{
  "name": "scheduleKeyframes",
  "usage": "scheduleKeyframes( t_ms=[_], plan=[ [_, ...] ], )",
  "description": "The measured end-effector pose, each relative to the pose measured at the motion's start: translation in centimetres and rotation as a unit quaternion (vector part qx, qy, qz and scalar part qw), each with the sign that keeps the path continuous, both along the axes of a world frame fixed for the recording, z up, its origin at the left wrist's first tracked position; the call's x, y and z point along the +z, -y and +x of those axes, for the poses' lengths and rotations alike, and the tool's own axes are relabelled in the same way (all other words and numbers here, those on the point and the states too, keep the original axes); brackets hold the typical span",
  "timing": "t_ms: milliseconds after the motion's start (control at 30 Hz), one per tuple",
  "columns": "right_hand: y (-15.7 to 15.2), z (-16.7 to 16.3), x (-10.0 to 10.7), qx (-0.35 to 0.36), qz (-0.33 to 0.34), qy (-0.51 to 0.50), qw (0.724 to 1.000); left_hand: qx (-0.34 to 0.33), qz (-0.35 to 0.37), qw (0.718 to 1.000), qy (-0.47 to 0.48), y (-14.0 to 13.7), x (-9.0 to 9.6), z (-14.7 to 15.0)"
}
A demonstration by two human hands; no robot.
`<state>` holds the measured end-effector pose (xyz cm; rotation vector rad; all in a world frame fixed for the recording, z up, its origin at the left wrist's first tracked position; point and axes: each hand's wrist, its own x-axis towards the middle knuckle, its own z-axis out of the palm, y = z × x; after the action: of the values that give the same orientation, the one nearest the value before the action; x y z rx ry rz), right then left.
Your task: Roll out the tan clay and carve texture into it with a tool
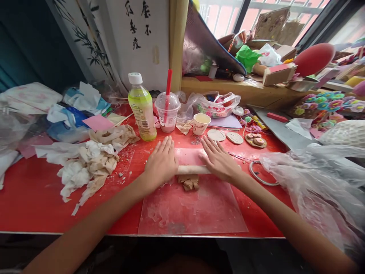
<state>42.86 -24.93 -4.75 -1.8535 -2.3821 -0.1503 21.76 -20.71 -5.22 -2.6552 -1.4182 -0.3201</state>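
A pale rolling pin (193, 169) lies crosswise on a clear plastic sheet (199, 213). My left hand (162, 161) rests flat over its left end, fingers stretched forward. Over the right end lies my right hand (221, 161), its palm down and its fingers straight. Brown clay (190, 184) shows under and just in front of the pin, with a rough, lumpy near edge. How much clay sits beneath the pin is hidden. Beyond the fingers are a paper cup (200, 124) and two pale flat clay discs, the nearer-left disc (216, 135) partly behind my right fingertips.
Crumpled tissues (85, 163) cover the left of the red table (114, 220). Behind stand a green-yellow drink bottle (142, 110) and a plastic cup with a red straw (167, 114). On the right are a metal ring (253, 177), clear plastic bags (319, 182) and a decorated clay disc (256, 140).
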Motion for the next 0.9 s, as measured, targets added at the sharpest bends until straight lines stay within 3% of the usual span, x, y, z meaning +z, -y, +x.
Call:
scheduleKeyframes(
  t_ms=[100,200,267,467,533,700,767,900],
  plan=[
    [0.0,0.0,0.1,-0.008,-0.011,-0.003,1.000,0.007,-0.045,0.999,-0.024,0.1,0.2,0.1],
    [2.6,-0.3,-0.1,0.048,0.053,0.021,0.997,-0.027,-0.090,0.995,-0.034,2.5,-0.1,-0.7],
    [3.4,-0.3,-0.2,0.066,0.083,0.028,0.994,-0.038,-0.072,0.996,-0.028,3.3,-0.3,-0.9],
    [-2.0,0.3,-0.5,-0.034,0.057,-0.027,0.997,0.030,-0.026,0.999,-0.011,-2.1,0.2,0.8],
    [-2.4,0.4,-0.5,-0.036,0.048,-0.023,0.998,0.040,-0.036,0.998,-0.009,-2.6,0.2,0.9],
    [2.6,0.0,-0.4,0.037,0.053,0.032,0.997,-0.028,-0.039,0.999,-0.024,2.2,-0.2,-0.5],
    [3.5,-0.1,-0.4,0.040,0.063,0.042,0.996,-0.047,-0.028,0.998,-0.023,2.9,-0.2,-0.6],
    [0.1,0.2,-0.5,-0.031,0.067,0.017,0.997,-0.016,0.015,1.000,0.002,-0.9,0.3,0.7]
  ],
)
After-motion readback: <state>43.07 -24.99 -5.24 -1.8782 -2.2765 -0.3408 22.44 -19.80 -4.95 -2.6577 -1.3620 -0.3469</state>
